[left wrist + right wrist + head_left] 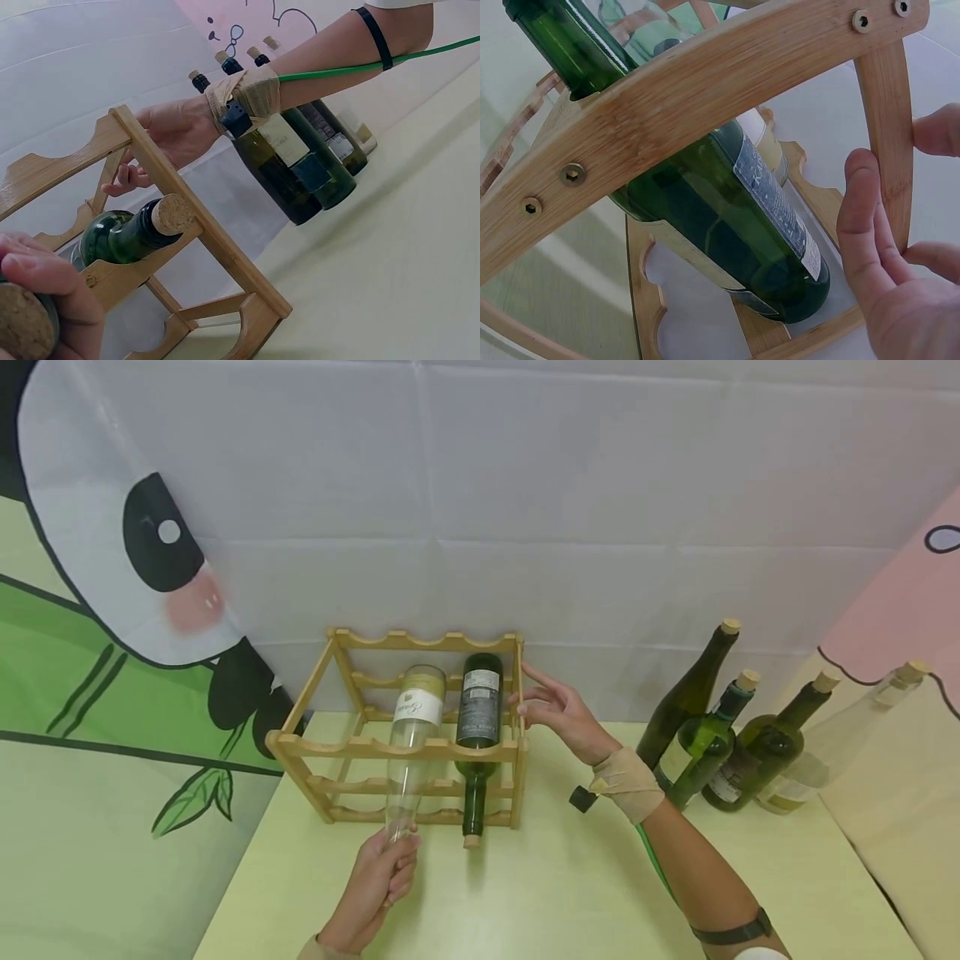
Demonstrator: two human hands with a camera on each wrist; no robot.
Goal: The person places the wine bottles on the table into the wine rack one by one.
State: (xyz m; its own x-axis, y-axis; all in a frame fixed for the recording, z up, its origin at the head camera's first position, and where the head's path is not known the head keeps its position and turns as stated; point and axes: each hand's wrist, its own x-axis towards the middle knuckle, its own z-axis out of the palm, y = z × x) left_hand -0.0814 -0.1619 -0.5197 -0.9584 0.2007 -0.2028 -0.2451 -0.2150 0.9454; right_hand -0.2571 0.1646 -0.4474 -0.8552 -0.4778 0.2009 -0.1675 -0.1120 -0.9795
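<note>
My left hand grips the neck of a clear glass wine bottle with a white label. This bottle slants neck-down toward me over the front rail of a wooden wine rack; its cork pokes out of my fist in the left wrist view. Beside it, on its right, a dark green wine bottle lies in the rack, corked neck forward. My right hand holds the rack's right rear post, with fingers on both sides of the wood.
To the right of the rack stand several corked bottles: a tall dark one, a green one, an olive one and a clear one. A small black object shows near my right wrist. Behind the table hangs a printed cloth.
</note>
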